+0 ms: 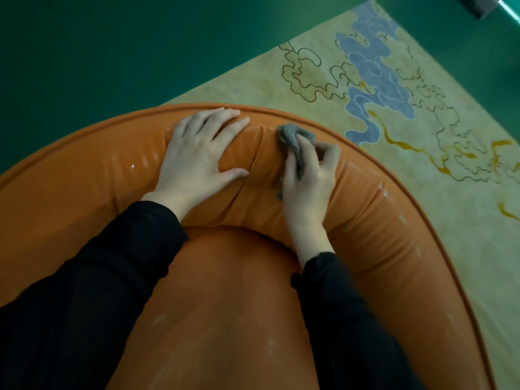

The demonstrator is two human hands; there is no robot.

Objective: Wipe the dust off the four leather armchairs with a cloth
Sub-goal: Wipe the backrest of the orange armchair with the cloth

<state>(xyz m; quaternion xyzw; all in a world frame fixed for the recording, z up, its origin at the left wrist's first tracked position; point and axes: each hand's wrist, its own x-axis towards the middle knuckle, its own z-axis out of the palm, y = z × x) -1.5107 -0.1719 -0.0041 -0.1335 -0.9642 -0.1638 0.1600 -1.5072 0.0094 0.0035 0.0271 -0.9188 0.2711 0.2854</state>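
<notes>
Head view: right hand (308, 175) fingers pinch cloth (292, 142) on armchair (112, 175) backrest, left hand (197, 153) flat, seat w/ pale specks unwiped (other chairs unseen).

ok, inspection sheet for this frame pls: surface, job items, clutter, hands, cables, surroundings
Surface: orange leather armchair, glossy padded back roll; pale specks and smears on the seat and the right side of the roll.
Job's things: crumpled grey cloth, pressed on the roll beside a crease; only one armchair in view.
Clutter: nothing seen.
Hands: left hand flat on the roll, fingers spread; right hand grips the cloth.
Cables: nothing seen.
Surroundings: beige rug with blue-grey cloud pattern under the chair; green floor; dark object at the top right corner, too cropped to identify.
</notes>
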